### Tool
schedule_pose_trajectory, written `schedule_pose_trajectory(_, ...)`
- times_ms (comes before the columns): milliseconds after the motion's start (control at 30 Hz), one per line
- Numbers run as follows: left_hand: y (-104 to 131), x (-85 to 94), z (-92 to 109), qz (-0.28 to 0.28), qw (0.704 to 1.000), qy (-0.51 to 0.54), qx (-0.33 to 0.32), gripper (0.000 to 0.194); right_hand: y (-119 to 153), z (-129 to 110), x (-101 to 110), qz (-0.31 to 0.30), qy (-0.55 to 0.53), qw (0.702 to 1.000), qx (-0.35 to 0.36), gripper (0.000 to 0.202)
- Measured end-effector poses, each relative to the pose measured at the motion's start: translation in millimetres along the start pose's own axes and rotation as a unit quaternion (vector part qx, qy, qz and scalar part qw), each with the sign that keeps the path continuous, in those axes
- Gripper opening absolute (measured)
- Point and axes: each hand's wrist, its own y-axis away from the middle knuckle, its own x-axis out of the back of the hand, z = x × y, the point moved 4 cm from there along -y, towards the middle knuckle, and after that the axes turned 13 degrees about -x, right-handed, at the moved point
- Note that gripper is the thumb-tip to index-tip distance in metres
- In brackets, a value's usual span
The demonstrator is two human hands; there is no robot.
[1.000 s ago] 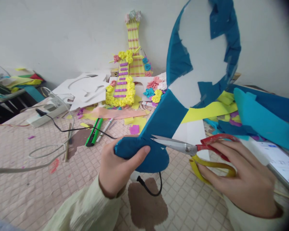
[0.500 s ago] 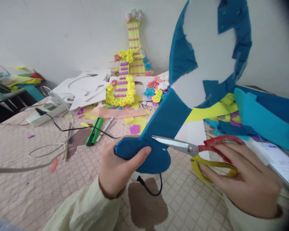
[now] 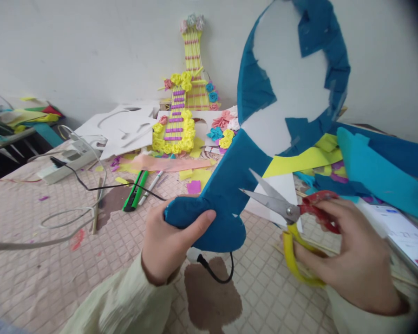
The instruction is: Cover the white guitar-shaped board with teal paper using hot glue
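My left hand (image 3: 176, 241) is closed round the rounded lower end of a cardboard cutout (image 3: 230, 171) wrapped in dark blue paper, its thumb lying across the front. The cutout stands upright with a broad round top, where a bare white middle shows between uneven blue paper edges. My right hand (image 3: 348, 250) holds scissors (image 3: 289, 211) with one red and one yellow handle. Their blades are spread, with the tips in front of the right edge of the blue stem. Whether the blades touch the paper I cannot tell.
Two yellow paper instrument models (image 3: 176, 116) with flowers lean against the wall. A green box cutter (image 3: 135, 190), a white pen (image 3: 151, 188) and a power strip (image 3: 68, 160) lie left. Blue paper sheets (image 3: 383, 167) and a phone (image 3: 400, 232) are at right. Cables cross the table.
The scissors have gone from nearly closed to spread blades, and their tips have moved right and up along the stem. The cutout's round top has shifted slightly left.
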Motion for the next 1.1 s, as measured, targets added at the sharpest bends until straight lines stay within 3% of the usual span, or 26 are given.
schedule_pose_trajectory(167,-1.2,0.0,-9.9,0.003,0.994,0.087,0.062,0.019,3.4,2.9,-2.0,-0.016,-0.033,0.999,-0.029,0.044)
schedule_pose_trajectory(300,-6.6,-0.6,-10.0,0.011,0.983,0.15,0.103,0.019,2.3,20.6,1.5,-0.022,-0.087,0.987,-0.137,0.043)
schedule_pose_trajectory(433,-10.2,-0.6,-11.0,0.037,0.969,0.202,0.139,0.02,-6.5,46.9,12.2,-0.006,0.054,0.977,-0.206,0.044)
schedule_pose_trajectory(533,-10.3,-2.1,-16.3,0.041,0.961,0.231,0.144,0.021,-11.0,71.5,7.8,-0.103,0.187,0.952,-0.218,0.044)
schedule_pose_trajectory(633,-9.2,-5.1,-22.9,0.043,0.949,0.274,0.148,0.026,-8.9,91.0,-6.4,-0.215,0.219,0.929,-0.208,0.035)
schedule_pose_trajectory(767,-8.2,-8.9,-27.7,0.046,0.937,0.311,0.15,0.032,-6.0,101.2,-19.0,-0.259,0.221,0.914,-0.22,0.035)
schedule_pose_trajectory(867,-8.2,-10.1,-28.9,0.039,0.942,0.305,0.137,0.033,-6.1,98.8,-19.9,-0.289,0.198,0.905,-0.24,0.039)
schedule_pose_trajectory(967,-8.6,-11.9,-29.6,0.024,0.941,0.316,0.12,0.035,-11.9,83.3,-9.6,-0.234,0.136,0.92,-0.285,0.038)
schedule_pose_trajectory(1033,-8.9,-12.0,-31.2,0.026,0.947,0.299,0.11,0.033,-16.1,60.9,-3.6,-0.187,0.024,0.931,-0.313,0.037)
schedule_pose_trajectory(1100,-9.4,-12.2,-33.6,0.032,0.958,0.268,0.101,0.032,-17.7,29.5,-6.3,-0.204,-0.139,0.912,-0.327,0.04)
